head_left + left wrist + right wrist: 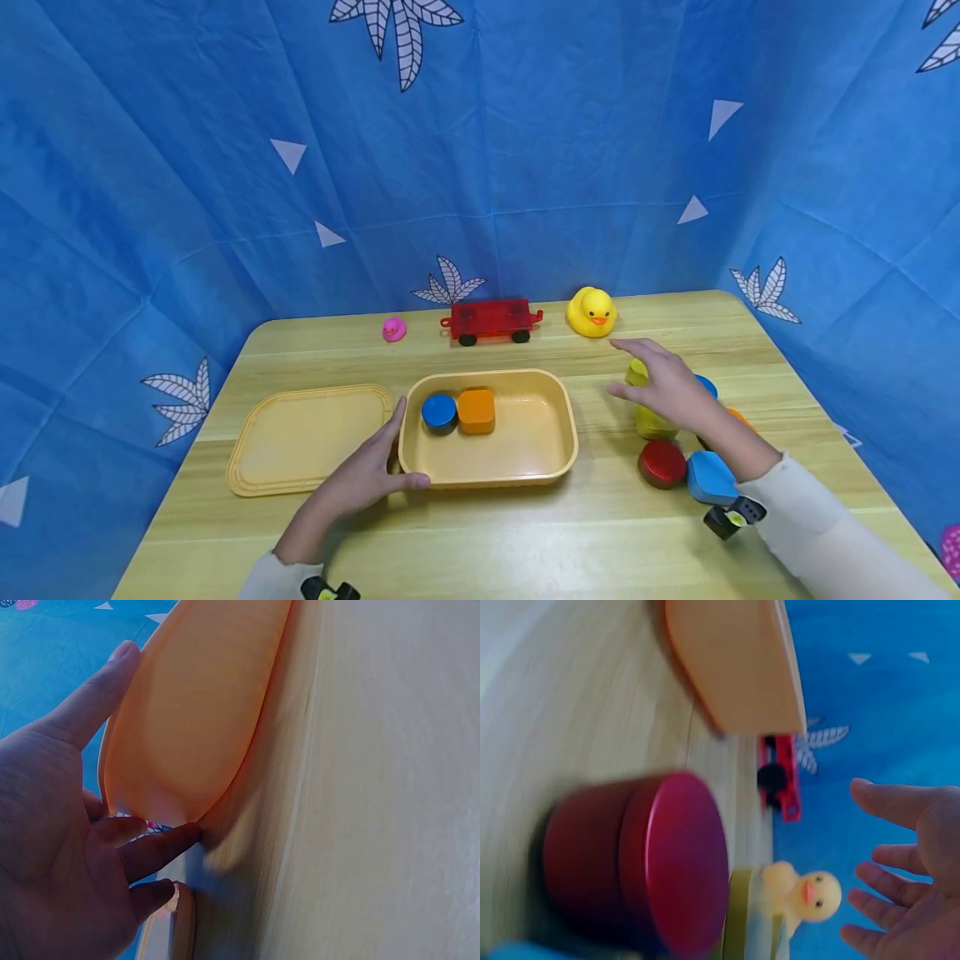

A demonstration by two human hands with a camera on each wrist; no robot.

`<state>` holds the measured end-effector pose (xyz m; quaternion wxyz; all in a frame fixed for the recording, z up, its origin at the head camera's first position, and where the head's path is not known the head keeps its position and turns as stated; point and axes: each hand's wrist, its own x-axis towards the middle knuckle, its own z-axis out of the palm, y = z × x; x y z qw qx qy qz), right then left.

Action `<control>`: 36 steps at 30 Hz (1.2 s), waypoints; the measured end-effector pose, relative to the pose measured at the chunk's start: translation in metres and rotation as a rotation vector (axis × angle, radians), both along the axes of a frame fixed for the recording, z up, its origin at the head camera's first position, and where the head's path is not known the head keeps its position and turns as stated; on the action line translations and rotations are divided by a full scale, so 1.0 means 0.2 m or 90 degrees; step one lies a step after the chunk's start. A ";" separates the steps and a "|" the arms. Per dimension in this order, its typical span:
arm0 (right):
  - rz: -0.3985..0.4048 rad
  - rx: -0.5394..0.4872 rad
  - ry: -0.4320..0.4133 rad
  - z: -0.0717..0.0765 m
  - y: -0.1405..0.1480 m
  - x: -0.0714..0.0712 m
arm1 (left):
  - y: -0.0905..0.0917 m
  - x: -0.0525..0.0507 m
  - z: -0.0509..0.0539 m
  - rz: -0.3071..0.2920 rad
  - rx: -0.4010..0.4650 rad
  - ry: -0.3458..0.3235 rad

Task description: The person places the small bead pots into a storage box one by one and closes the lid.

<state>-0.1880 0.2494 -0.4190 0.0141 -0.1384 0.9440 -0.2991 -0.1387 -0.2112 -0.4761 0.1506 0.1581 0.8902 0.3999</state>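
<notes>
A pale orange plastic box (525,479) stands on the table with a blue round block (439,413) and an orange square block (476,412) inside, at its left. My left hand (367,471) holds the box's near left corner, thumb along the front and fingers at the left end; the left wrist view shows this hand (82,832) against the box wall (195,712). Over the blocks at right hovers my right hand (667,387), fingers spread, holding nothing. Beneath or beside it are a yellow-green block (654,425), a red round block (662,464) and a light blue block (711,477).
A flat, pale orange lid (311,437) lies left of the box. Along the back stand a small pink duck (393,329), a red toy wagon (491,320) and a yellow duck (592,312). Partly hidden behind the right arm are a blue block (707,386) and an orange block (742,418).
</notes>
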 end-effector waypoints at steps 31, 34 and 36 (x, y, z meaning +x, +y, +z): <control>-0.052 0.089 -0.143 -0.13 0.25 -0.18 | 0.01 0.00 0.00 0.005 -0.002 -0.005; -0.052 0.091 -0.147 -0.13 0.25 -0.19 | 0.01 0.00 0.00 0.007 0.001 -0.007; -0.051 0.094 -0.147 -0.13 0.25 -0.19 | 0.01 0.00 0.00 0.006 0.001 -0.005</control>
